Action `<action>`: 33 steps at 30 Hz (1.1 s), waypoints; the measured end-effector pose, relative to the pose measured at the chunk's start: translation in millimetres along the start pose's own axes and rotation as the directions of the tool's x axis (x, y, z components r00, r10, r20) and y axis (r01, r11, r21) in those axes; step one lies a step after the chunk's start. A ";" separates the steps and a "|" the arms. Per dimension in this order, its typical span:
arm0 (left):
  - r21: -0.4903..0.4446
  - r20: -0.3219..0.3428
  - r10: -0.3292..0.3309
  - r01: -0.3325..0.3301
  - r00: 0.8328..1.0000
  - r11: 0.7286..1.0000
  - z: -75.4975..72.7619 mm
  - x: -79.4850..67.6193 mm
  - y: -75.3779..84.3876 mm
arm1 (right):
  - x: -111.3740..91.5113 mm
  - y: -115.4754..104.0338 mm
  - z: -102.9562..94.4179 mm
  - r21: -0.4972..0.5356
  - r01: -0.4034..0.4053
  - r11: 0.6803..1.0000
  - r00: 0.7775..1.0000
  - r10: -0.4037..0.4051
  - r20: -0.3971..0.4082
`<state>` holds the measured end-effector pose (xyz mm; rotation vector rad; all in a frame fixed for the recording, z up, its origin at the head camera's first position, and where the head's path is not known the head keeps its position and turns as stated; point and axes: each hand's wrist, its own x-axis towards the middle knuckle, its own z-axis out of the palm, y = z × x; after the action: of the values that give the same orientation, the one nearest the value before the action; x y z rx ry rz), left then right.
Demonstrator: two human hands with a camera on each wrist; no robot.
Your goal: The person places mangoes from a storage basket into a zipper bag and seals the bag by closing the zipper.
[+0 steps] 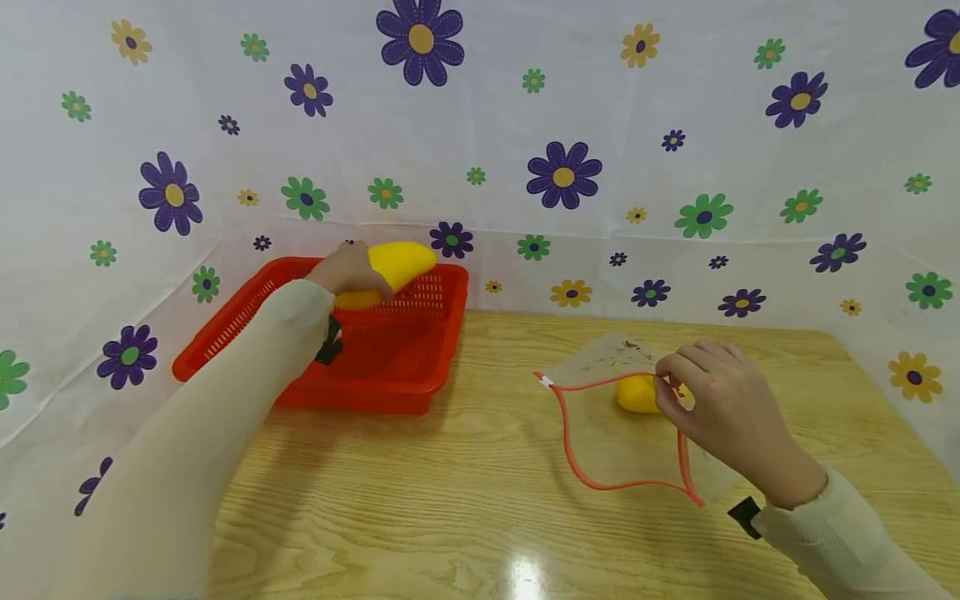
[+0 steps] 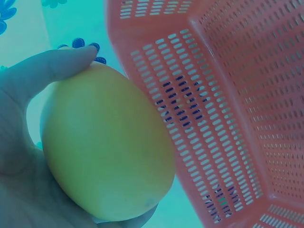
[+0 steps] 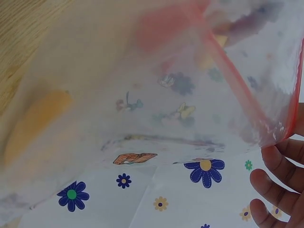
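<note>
My left hand (image 1: pixel 348 271) grips a large, smooth yellow fruit (image 1: pixel 401 262) above the red basket (image 1: pixel 397 398). It has a tapered end in the head view and looks rounded in the left wrist view, with the thumb (image 2: pixel 66 64) along one side. On the right, my right hand (image 1: pixel 720 408) pinches the red-edged rim of a translucent zip bag (image 1: pixel 615 450) between thumb and fingers. The bag's mouth gapes toward me, and a white slider sits at its left corner. Inside lies another yellow object (image 1: pixel 637 394), partly hidden by the hand.
The basket has slotted walls (image 2: pixel 190 128) and stands at the back left of the wooden table (image 1: pixel 420 492). A white flowered cloth (image 1: pixel 480 117) hangs behind the table and along its sides.
</note>
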<state>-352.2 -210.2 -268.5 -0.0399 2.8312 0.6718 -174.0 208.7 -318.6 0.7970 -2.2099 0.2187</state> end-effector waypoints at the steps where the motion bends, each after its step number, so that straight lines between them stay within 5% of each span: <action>1: 0.005 -0.002 0.008 -0.008 1.000 1.000 0.1 -1.2 0.7 | 0.1 -0.2 0.1 0.000 0.000 1.000 1.000 0.000 0.000; 19: 0.092 -0.059 0.196 -0.191 0.979 0.977 14.5 -21.8 17.8 | -0.3 2.1 0.1 0.001 -0.001 1.000 1.000 0.001 0.005; 33: 0.293 -0.079 0.364 -0.327 0.928 0.898 39.2 -56.4 38.2 | 0.7 0.1 1.9 0.005 0.009 1.000 1.000 -0.009 0.015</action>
<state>-291.9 -160.1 -272.8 0.4981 3.0639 0.3389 -175.6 207.7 -319.4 0.8138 -2.2201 0.2148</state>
